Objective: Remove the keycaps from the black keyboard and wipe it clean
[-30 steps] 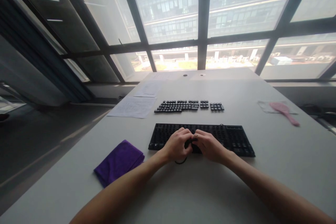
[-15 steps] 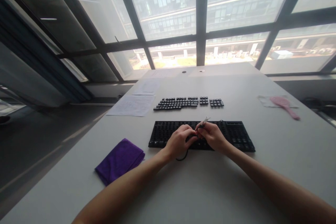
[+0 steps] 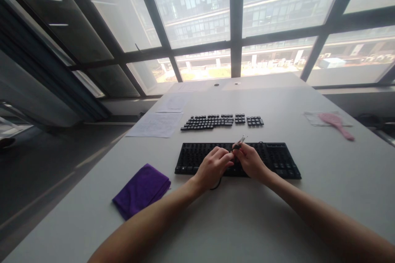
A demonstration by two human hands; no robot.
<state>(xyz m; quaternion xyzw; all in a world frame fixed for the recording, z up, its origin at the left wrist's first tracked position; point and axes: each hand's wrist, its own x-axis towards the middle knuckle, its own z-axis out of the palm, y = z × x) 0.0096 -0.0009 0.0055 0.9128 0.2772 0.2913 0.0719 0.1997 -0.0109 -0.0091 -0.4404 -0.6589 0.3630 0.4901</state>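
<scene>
A black keyboard [image 3: 191, 158] lies on the white table, most of its keycaps off. Over its middle, my right hand [image 3: 251, 160] is closed on a small tool [image 3: 241, 140] with a metallic tip pointing up and away. Beside it, my left hand [image 3: 214, 164] has its fingers pinched together near the tool's lower end; what they hold, if anything, is hidden. A black cable [image 3: 217, 184] curves out at the keyboard's front edge, below my hands. Behind the keyboard, removed black keycaps [image 3: 206, 122] sit in rows, grouped in blocks.
A folded purple cloth [image 3: 142, 189] lies at the left. Paper sheets [image 3: 156, 124] are at the back left of the table [image 3: 277, 102]. A pink brush-like object [image 3: 335, 122] rests on a clear bag at the right. Large windows stand behind.
My left hand's fingers have shifted slightly, and the tool's metallic tip has moved a little. The keyboard and keycaps look the same.
</scene>
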